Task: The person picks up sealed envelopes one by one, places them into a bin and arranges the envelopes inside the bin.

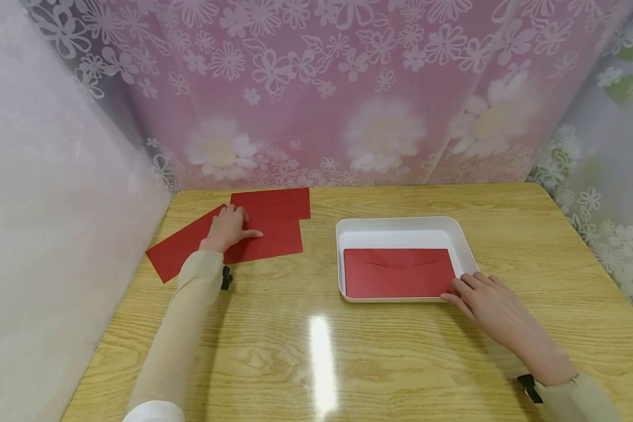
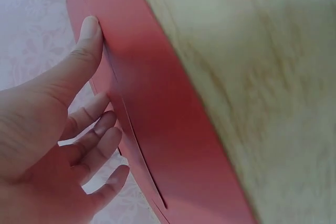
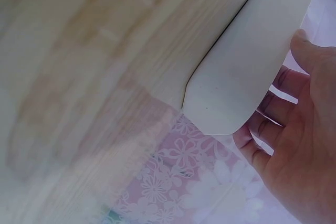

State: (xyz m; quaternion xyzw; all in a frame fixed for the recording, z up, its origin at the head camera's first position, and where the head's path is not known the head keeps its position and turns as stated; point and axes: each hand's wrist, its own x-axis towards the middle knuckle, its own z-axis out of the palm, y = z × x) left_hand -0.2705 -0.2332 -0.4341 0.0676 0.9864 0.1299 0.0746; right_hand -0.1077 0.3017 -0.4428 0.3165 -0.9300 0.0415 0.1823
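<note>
On the left of the table my left hand (image 1: 227, 230) rests over several red paper envelopes. Its thumb stretches out onto the nearer envelope (image 1: 276, 241), while the fingers bend loosely near the far envelope (image 1: 279, 203). A slanted envelope (image 1: 181, 246) lies partly under this hand. The left wrist view shows the thumb beside a slit-like flap edge on the red paper (image 2: 157, 108). My right hand (image 1: 487, 305) holds the near right corner of a white tray (image 1: 401, 223), thumb at its rim, some fingertips hidden behind the wall. Inside the tray, a red envelope (image 1: 398, 272) lies flat.
The wood-grain table (image 1: 274, 340) reaches back to a pink flowered curtain (image 1: 306, 117). A plain white sheet (image 1: 58, 205) hangs along the left side, and a flowered curtain (image 1: 622, 234) borders the right.
</note>
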